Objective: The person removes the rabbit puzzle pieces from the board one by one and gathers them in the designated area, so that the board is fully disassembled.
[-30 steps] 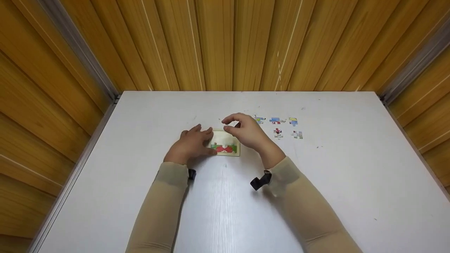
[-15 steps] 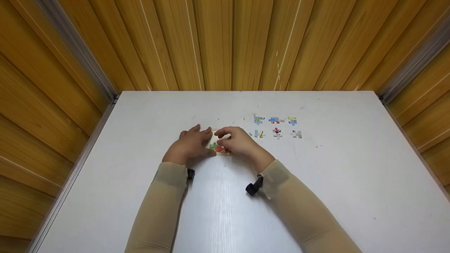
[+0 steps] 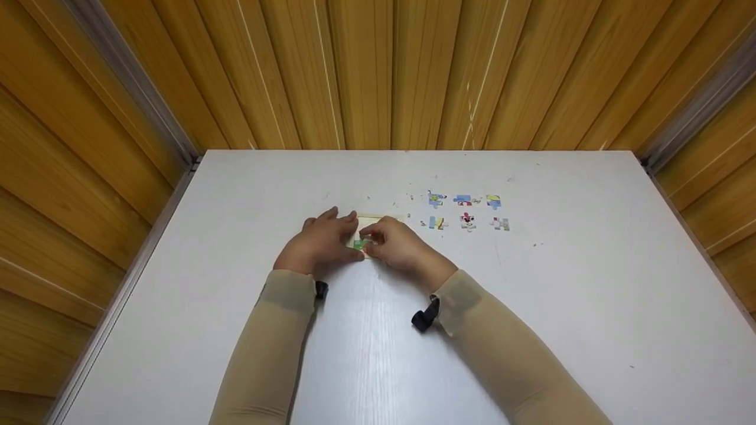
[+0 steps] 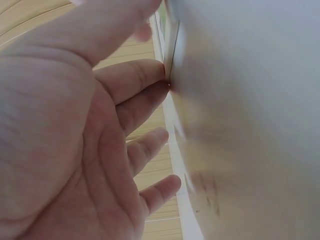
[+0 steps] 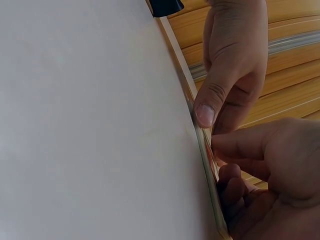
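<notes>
A small pale puzzle board lies on the white table, mostly covered by both hands. My left hand stays at its left side; the thumb touches the near edge and the extended fingers spread past the side. In the left wrist view, a fingertip meets the board's edge. My right hand is over the board, bent thumb and finger pinching at a green-edged puzzle piece in the near row. Curled fingers hide much of that piece. The right wrist view shows the board's rim edge-on beneath both hands.
Several loose puzzle pieces lie right of the board in two rows, among them a blue-and-yellow piece and one with a dark-and-red figure. Tiny specks dot the table. Wood-patterned panels rise behind it.
My right hand has moved left and down from above the board's far right corner to its near row, uncovering a loose piece. The left hand has held its place.
</notes>
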Available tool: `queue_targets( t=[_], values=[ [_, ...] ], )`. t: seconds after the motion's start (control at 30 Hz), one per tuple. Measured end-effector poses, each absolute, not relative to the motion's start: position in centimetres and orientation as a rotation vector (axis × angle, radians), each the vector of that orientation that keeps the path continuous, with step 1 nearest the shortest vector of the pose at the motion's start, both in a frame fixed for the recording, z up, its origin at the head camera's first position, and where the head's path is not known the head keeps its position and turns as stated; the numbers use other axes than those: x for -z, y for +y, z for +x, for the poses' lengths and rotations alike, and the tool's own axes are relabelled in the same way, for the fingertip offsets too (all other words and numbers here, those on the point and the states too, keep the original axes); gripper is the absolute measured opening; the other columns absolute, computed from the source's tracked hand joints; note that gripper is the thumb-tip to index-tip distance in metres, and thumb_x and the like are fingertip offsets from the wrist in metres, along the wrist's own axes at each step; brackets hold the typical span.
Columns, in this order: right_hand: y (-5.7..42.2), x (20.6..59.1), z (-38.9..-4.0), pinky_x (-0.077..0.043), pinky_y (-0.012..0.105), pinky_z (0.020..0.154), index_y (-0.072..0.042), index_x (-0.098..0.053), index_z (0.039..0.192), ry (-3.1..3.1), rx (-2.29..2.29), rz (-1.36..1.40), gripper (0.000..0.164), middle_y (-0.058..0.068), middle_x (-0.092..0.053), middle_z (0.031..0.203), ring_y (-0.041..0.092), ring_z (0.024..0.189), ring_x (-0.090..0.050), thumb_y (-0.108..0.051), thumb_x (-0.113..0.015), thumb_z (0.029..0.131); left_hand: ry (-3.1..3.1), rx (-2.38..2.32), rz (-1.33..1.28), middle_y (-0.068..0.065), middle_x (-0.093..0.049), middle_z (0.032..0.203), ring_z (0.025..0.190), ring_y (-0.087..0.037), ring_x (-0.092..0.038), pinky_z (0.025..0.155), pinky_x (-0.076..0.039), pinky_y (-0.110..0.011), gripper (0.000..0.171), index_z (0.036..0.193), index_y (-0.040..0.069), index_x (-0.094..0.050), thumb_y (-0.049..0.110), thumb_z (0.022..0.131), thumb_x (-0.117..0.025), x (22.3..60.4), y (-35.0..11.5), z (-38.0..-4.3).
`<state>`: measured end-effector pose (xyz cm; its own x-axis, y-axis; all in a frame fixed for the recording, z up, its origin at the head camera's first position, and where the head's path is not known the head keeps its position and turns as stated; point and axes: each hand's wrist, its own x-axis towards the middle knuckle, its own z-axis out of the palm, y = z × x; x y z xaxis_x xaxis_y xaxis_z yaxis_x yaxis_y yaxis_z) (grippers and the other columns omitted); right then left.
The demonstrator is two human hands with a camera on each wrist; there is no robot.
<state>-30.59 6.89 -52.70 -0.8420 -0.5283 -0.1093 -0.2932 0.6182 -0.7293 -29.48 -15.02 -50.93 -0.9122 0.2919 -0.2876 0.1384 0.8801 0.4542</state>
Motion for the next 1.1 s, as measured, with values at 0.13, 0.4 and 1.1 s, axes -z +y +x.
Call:
queue_targets(
  t=[0.13,0.4,1.1],
  values=[
    [6.7,52.7,-30.46,-0.053,0.039,0.099,-0.005,-0.075,0.147,2.585,0.96,-0.684,0.041,0.014,-0.068,0.118,0.023,0.106,-0.061,-0.016,-0.075,0.107,2.685,-0.641,0.305,0.006,-0.034,0.187,0.178,-0.043,-0.016,0.135,-0.032,-0.074,0.093,0.175,0.027,-0.043,0.048,0.098,-0.089,50.86,-14.91,-29.39],
    [6.54,52.55,-30.48,-0.053,0.042,0.097,-0.007,-0.077,0.142,2.58,0.923,-0.711,0.035,0.016,-0.067,0.117,0.024,0.103,-0.061,-0.011,-0.071,0.108,2.687,-0.631,0.311,0.004,-0.035,0.187,0.179,-0.04,-0.015,0.137,-0.03,-0.072,0.094,0.176,0.025,-0.043,0.048,0.097,-0.089,50.83,-14.82,-29.47],
    [6.21,53.15,-30.12,-0.054,0.052,0.118,-0.007,-0.071,0.138,2.56,1.1,-0.641,0.031,0.014,-0.075,0.135,0.033,0.127,-0.07,-0.006,-0.073,0.107,2.704,-0.618,0.314,-0.001,-0.035,0.187,0.177,-0.045,-0.019,0.135,-0.032,-0.074,0.095,0.176,0.027,-0.041,0.05,0.097,-0.089,50.81,-14.9,-29.29]
  ],
)
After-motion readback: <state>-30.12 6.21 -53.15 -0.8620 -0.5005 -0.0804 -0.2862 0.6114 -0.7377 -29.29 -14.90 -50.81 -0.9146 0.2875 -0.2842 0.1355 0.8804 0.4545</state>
